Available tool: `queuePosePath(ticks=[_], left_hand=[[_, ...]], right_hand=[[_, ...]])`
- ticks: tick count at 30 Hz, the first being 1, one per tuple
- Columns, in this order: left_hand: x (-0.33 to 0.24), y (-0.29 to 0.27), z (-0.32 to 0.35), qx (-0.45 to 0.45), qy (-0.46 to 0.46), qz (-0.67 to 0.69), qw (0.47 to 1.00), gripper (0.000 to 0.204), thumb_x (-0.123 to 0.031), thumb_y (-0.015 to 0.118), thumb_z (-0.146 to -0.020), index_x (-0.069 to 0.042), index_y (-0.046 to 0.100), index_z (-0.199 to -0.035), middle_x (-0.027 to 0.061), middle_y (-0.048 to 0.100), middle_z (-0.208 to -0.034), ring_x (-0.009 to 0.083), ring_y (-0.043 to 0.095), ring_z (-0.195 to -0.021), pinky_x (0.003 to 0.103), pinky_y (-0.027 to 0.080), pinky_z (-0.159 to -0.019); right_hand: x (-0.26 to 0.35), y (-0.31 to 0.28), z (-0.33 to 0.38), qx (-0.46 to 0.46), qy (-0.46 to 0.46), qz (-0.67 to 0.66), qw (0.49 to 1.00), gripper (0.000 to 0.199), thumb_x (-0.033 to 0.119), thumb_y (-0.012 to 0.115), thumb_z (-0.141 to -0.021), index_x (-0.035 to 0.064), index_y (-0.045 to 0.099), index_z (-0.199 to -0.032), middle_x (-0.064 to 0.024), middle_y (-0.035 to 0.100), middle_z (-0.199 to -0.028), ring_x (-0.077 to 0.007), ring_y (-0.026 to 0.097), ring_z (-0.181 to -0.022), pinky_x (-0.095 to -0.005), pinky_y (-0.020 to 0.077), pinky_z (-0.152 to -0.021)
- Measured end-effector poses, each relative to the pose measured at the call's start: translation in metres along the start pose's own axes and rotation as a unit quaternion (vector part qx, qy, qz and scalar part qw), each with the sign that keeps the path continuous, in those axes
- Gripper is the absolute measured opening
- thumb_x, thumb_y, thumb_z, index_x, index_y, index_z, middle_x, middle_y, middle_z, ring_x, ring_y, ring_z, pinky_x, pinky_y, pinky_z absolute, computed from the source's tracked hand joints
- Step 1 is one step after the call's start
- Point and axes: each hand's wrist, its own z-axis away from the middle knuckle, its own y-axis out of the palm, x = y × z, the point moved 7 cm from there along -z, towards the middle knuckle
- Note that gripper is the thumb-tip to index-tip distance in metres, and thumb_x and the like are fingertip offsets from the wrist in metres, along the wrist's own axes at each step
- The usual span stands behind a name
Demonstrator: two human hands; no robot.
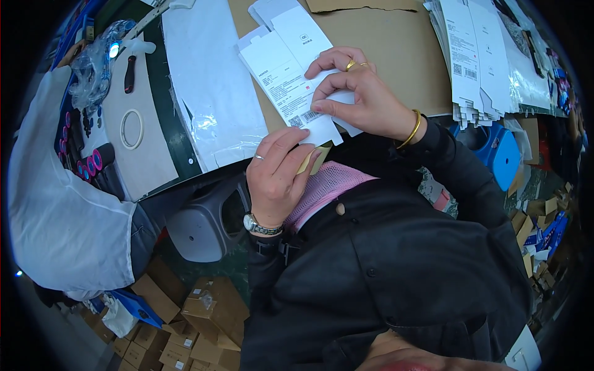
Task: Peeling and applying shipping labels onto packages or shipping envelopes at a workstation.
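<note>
the flat white printed cardboard box lay at twelve o'clock from the left hand, clamped on a thin yellow slip, and ten from the right hand, its grip unclear.

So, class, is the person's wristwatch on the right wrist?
No, the watch sits at the wrist of the left hand, while the right hand has a gold bangle at its wrist.

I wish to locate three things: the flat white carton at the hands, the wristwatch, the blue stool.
Flat white carton (277, 76), head view: its printed panel.
Wristwatch (249, 222), head view: its dial.
Blue stool (503, 148), head view: its seat.
</note>
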Motion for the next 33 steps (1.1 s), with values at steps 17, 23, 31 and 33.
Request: queuePosePath(ticks=[17, 23, 31, 33], left_hand=[[0.0004, 0.0013, 0.0007, 0.023, 0.000, -0.015, 1.000, 0.021, -0.004, 0.088, -0.084, -0.002, 0.079, -0.103, 0.0138, 0.079, -0.131, 0.0348, 0.075, -0.111, 0.042, 0.062, -0.090], [0.0007, 0.0015, -0.0014, 0.024, -0.001, -0.017, 1.000, 0.021, -0.004, 0.088, -0.084, -0.002, 0.079, -0.102, 0.0130, 0.079, -0.130, 0.0345, 0.075, -0.111, 0.042, 0.062, -0.090], [-0.0004, 0.0012, -0.0031, 0.017, -0.001, -0.015, 1.000, 0.021, -0.005, 0.089, -0.084, -0.002, 0.078, -0.102, 0.0116, 0.079, -0.127, 0.0341, 0.075, -0.110, 0.042, 0.062, -0.090], [-0.0009, 0.0009, -0.0030, 0.014, 0.000, -0.015, 1.000, 0.021, -0.005, 0.089, -0.084, -0.003, 0.078, -0.102, 0.0114, 0.079, -0.126, 0.0341, 0.075, -0.110, 0.042, 0.062, -0.089]], right_hand=[[0.0001, 0.0014, 0.0009, 0.000, 0.007, 0.004, 1.000, 0.008, 0.021, 0.089, -0.093, 0.0131, 0.086, -0.095, 0.0027, 0.070, -0.141, -0.0280, 0.044, -0.149, -0.0510, 0.0272, -0.127], [-0.0009, 0.0023, -0.0004, -0.001, 0.007, 0.001, 1.000, 0.007, 0.020, 0.088, -0.093, 0.0136, 0.085, -0.094, 0.0032, 0.070, -0.140, -0.0272, 0.044, -0.149, -0.0518, 0.0257, -0.127], [0.0005, 0.0025, 0.0012, -0.008, 0.013, 0.013, 1.000, 0.008, 0.020, 0.088, -0.092, 0.0137, 0.084, -0.090, 0.0040, 0.069, -0.141, -0.0261, 0.045, -0.149, -0.0523, 0.0253, -0.126], [0.0030, 0.0031, 0.0022, -0.010, 0.002, 0.036, 0.999, 0.013, 0.021, 0.089, -0.091, 0.0140, 0.082, -0.099, 0.0022, 0.069, -0.139, -0.0276, 0.046, -0.148, -0.0517, 0.0266, -0.125]])
